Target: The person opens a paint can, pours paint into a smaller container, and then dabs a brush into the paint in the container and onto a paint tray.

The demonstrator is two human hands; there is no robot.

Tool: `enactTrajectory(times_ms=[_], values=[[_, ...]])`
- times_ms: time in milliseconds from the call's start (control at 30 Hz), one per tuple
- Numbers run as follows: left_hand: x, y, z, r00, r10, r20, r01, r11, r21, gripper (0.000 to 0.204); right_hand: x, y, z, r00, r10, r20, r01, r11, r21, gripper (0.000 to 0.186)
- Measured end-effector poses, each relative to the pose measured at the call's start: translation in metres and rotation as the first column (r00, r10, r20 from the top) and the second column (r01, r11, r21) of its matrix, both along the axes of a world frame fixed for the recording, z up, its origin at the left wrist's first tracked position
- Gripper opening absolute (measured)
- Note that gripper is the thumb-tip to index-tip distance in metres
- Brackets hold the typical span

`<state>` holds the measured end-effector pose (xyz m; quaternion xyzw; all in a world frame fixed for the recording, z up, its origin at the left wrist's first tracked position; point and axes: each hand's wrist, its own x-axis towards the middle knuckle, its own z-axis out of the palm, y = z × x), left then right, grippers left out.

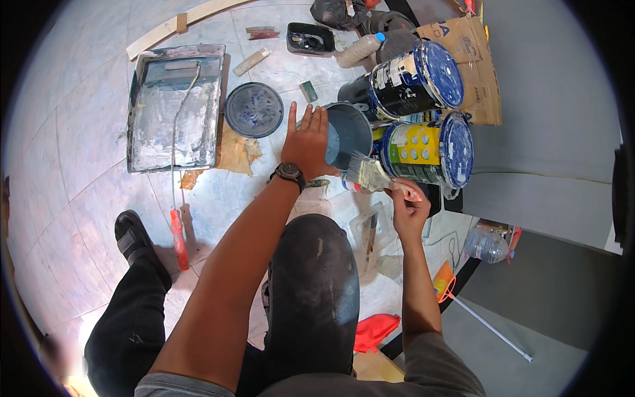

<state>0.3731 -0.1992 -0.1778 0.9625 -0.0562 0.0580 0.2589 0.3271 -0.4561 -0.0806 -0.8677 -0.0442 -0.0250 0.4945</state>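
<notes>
A paintbrush (pixel 368 173) with pale, paint-coated bristles and a reddish handle is in my right hand (pixel 411 210), the fingers closed round the handle. Its bristles are at the near right rim of a dark bucket (pixel 354 126), whose inside shows grey-blue paint. Against the bucket's left side rests my left hand (pixel 309 140), fingers stretched out and the thumb near the rim; a dark watch is on that wrist. Right of the bucket, a paint pail with a yellow label (pixel 417 153) and a black-labelled pail (pixel 407 83) lean or lie with blue, paint-smeared lids toward the right.
To the left lies a paint tray (pixel 215 142) with a long-handled roller (pixel 177 241) across it. A round paint-stained lid (pixel 254 109) is between tray and bucket. Farther back are a clouded bottle (pixel 360 51) and a black container (pixel 311 38); a cardboard box (pixel 483 79) stands right.
</notes>
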Motion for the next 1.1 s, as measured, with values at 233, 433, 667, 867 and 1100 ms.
enactTrajectory(times_ms=[233,433,667,867,1100], values=[[0.0,0.001,-0.001,1.0,-0.001,0.017,0.001,1.0,-0.009,0.141,0.014,0.013,-0.02,0.876,-0.445,-0.185,0.474,0.724,0.501,0.021],[-0.001,0.002,0.0,1.0,0.013,0.008,-0.013,1.0,-0.011,0.14,0.013,0.032,-0.044,0.677,-0.358,-0.643,0.734,0.274,0.621,0.023],[-0.003,0.002,0.0,1.0,0.011,0.009,-0.01,1.0,-0.021,0.139,0.019,0.025,-0.049,0.622,-0.391,-0.679,0.778,0.213,0.59,0.019],[-0.002,-0.002,0.002,0.999,0.008,0.033,-0.007,0.999,-0.044,0.138,0.026,-0.005,-0.057,0.532,-0.503,-0.681,0.841,0.227,0.49,0.021],[-0.001,-0.001,0.003,1.0,0.022,-0.006,-0.022,0.999,-0.046,0.139,0.026,-0.004,-0.048,0.467,-0.599,-0.651,0.879,0.235,0.414,0.02]])
